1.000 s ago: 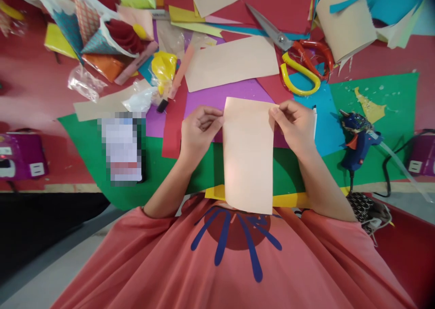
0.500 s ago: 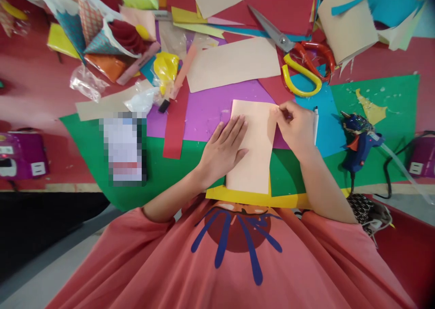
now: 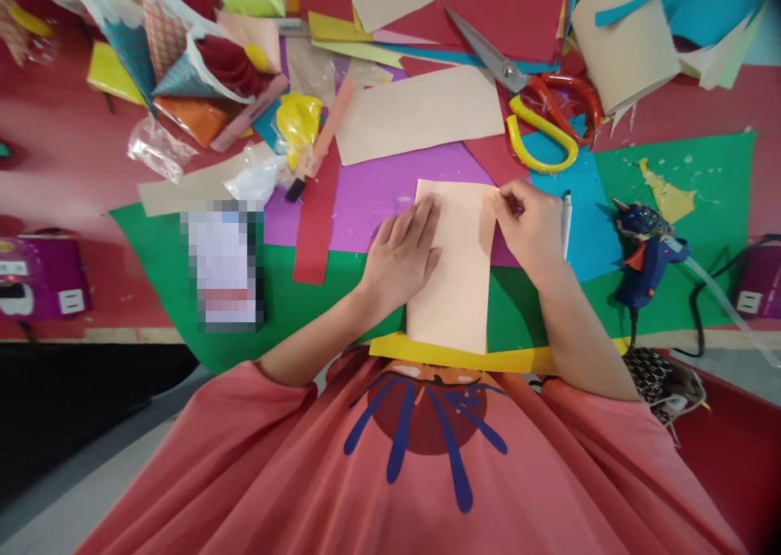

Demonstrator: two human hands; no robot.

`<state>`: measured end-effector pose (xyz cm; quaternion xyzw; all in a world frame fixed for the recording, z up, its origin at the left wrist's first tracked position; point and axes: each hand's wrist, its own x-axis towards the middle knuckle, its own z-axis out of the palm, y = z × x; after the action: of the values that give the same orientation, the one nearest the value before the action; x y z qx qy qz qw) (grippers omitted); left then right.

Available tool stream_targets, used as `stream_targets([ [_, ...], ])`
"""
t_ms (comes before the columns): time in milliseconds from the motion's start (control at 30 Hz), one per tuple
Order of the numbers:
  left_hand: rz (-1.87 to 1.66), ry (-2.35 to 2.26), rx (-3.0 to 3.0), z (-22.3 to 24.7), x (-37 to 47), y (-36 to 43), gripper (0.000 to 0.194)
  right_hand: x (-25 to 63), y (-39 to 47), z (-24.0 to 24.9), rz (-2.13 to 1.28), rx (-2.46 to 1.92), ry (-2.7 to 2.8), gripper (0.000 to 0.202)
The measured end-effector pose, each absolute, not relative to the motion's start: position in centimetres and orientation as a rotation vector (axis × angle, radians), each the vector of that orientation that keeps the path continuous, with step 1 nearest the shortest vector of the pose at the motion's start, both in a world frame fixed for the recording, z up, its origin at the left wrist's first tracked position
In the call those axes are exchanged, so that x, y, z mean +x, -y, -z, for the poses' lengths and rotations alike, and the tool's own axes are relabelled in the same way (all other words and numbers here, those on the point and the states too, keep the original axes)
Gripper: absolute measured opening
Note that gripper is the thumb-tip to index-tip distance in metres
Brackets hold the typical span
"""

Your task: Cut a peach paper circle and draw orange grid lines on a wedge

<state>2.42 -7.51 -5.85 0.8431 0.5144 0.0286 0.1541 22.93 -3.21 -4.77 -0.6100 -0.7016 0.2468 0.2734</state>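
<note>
- Cream sheet: upright in front of the person's chest, over the green sheet and the purple sheet; near end over the yellow strip. One layer or two: cannot tell.
- Left hand: open, palm down, fingers together and laid on the sheet's left side.
- Right hand: closed in a pinch, thumb and finger at the far right corner.
- Handling, as judged: light, even pressure from the flat fingers should steady the paper; a hard pinch could crease that corner. Both long edges are best watched for skew, since the layers beneath may slide or give an uneven bed.
- Just beside the right hand: white marker on the blue sheet. An outward swing of the wrist could knock it.
- Farther right: glue gun, its cord trailing toward the near edge. Whether it is hot cannot be told; a sleeve or forearm would do well to stay clear.
- Beyond the hands: scissors with red and yellow handles, one blade reaching over the stacked papers; a cream offcut beside them.
- To the left: red strip, then a phone, its screen blurred out.
</note>
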Motion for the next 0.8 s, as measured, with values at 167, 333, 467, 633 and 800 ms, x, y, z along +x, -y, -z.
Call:
stream_targets([
  [167,-0.128,-1.522,2.413,6.2,2.6,7.6,0.062,23.0,3.2,4.9,-0.668,-1.648,1.904,0.021],
  [333,-0.163,-1.528,2.392,6.2,2.3,7.2,0.072,23.0,3.2,4.8,-0.657,-1.65,1.917,0.021],
  [467,-0.173,-1.519,2.379,6.3,2.2,6.8,0.073,23.0,3.2,4.9,-0.623,-1.639,1.917,0.021],
  [633,-0.153,-1.508,2.38,6.3,2.5,6.2,0.075,22.9,3.5,4.1,-0.476,-1.629,1.919,0.018],
  [800,-0.169,-1.525,2.344,6.0,3.3,5.1,0.074,21.9,3.9,2.5,-0.242,-1.474,2.081,0.033],
])
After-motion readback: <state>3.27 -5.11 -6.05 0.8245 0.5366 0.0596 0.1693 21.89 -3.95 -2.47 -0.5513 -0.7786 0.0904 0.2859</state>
